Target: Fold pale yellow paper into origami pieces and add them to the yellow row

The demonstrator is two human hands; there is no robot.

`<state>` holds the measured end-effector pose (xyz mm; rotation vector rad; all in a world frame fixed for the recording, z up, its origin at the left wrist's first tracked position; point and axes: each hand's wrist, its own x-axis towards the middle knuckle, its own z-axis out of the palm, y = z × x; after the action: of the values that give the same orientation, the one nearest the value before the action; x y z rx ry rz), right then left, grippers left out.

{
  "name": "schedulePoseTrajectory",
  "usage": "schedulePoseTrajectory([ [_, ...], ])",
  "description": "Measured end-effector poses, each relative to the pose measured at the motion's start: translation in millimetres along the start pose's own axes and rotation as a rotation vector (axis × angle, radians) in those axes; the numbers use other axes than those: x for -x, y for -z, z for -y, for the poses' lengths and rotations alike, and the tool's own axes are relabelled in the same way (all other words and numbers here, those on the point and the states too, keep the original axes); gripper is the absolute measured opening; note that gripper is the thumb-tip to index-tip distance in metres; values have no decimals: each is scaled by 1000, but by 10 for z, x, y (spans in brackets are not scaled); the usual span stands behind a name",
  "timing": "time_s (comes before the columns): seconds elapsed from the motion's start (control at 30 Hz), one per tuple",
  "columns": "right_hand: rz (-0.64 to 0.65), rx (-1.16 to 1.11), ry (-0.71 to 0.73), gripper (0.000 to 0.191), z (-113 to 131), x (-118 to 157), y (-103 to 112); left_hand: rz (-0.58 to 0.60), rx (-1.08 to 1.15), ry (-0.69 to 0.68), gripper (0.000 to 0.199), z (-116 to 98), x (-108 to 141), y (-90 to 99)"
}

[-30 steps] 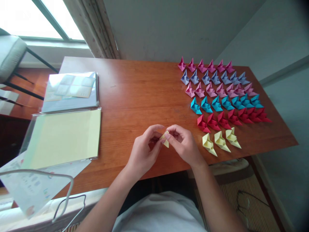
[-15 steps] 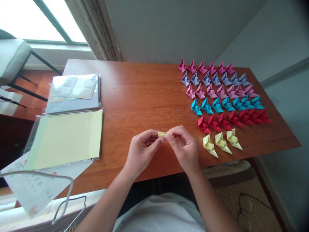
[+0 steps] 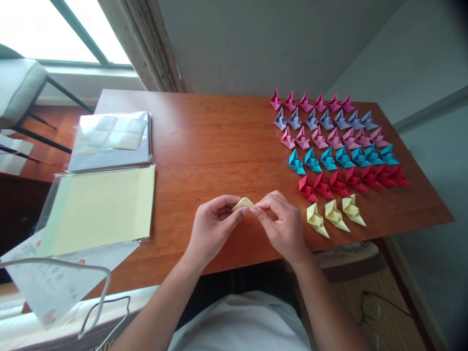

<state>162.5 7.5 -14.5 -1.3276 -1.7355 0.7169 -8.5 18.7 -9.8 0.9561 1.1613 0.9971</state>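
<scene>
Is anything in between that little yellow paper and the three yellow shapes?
Only the right hand, which pinches the folded yellow paper together with the left hand. Nothing else visible stands between the paper and the three yellow shapes on the table.

Strong daylight comes from the window (image 3: pixel 69 29), which is overexposed. The room is dim, and the wide view darkens at upper right.

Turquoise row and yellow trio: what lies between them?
A red row of folded pieces, between the turquoise row and yellow trio; the head view shows it.
</scene>
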Motion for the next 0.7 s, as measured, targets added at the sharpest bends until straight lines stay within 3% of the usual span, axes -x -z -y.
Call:
schedulePoseTrajectory([
  [0.23,76,-151,-105,6,26,1,-31,-3,66,20,20,21,-6,24],
  [0.47,-22,-214,-183,7,-43,20,-29,29,117,31,24,35,-9,16],
  [0.7,37,-322,-241,7,-124,35,9,88,47,-80,15,101,-4,35],
])
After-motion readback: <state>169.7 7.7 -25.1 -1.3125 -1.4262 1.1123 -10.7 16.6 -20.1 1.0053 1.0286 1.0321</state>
